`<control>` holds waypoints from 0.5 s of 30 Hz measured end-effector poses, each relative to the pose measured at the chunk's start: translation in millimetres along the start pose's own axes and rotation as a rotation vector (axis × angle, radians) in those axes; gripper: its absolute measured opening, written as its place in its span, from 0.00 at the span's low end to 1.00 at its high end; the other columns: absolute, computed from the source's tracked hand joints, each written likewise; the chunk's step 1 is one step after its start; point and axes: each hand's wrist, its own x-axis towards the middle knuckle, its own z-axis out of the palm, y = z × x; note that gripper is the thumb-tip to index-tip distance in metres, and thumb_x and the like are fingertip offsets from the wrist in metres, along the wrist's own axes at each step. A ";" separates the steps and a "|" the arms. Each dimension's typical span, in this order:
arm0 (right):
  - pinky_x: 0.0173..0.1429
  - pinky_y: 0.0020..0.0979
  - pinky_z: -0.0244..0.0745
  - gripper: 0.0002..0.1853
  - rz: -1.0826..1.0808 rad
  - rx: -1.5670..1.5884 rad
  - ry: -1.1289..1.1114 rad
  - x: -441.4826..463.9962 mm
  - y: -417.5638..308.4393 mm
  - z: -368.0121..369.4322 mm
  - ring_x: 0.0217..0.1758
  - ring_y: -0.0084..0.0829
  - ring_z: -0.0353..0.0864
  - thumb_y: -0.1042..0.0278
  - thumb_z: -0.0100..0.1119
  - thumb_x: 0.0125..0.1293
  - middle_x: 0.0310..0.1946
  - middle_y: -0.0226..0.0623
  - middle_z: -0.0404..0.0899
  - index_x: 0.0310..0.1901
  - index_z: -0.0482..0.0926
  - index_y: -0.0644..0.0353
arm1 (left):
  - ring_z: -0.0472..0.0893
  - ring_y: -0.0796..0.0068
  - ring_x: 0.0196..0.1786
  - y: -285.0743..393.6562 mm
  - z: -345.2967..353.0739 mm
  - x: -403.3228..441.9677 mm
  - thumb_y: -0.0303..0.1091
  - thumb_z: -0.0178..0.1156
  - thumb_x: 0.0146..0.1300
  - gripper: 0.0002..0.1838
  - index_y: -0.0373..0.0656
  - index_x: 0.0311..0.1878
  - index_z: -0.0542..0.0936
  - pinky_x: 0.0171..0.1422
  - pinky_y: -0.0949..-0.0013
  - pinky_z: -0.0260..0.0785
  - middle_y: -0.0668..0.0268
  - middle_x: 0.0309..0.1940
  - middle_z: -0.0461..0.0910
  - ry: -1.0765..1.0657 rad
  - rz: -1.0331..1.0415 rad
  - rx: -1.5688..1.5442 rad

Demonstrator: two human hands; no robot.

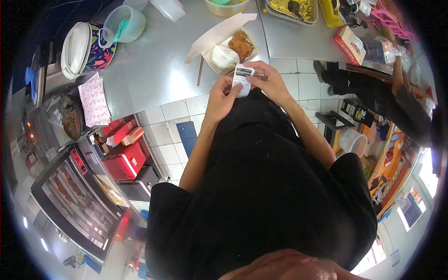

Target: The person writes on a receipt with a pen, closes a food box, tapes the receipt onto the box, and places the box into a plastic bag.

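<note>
A small white printed slip (242, 80) is held between my two hands at the counter's front edge. My left hand (222, 98) pinches its left side, the thumb on its face. On the other side my right hand (269, 83) grips its upper right edge with thumb and fingers. Just beyond the slip, an open white takeaway box (213, 62) holds a piece of fried food (241, 45) and a white wrapped item (224, 57). A thin brown stick or pencil (200, 72) lies left of the box on the steel counter (158, 70).
A patterned pot (100, 49), a plastic tub (133, 29) and printed paper (94, 100) are at the left. A tray with yellow food (298, 9) and a red-and-white box (350, 45) stand at the back right. Another person (396, 95) is at the far right.
</note>
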 end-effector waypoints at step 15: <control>0.42 0.29 0.90 0.17 -0.045 0.179 0.212 15.9 -22.3 25.0 0.48 0.27 0.91 0.76 0.64 0.79 0.52 0.45 0.90 0.63 0.72 0.60 | 0.87 0.73 0.56 40.3 -16.5 -5.3 0.16 0.68 0.71 0.35 0.37 0.80 0.72 0.59 0.68 0.81 0.58 0.64 0.85 -0.016 0.014 -0.163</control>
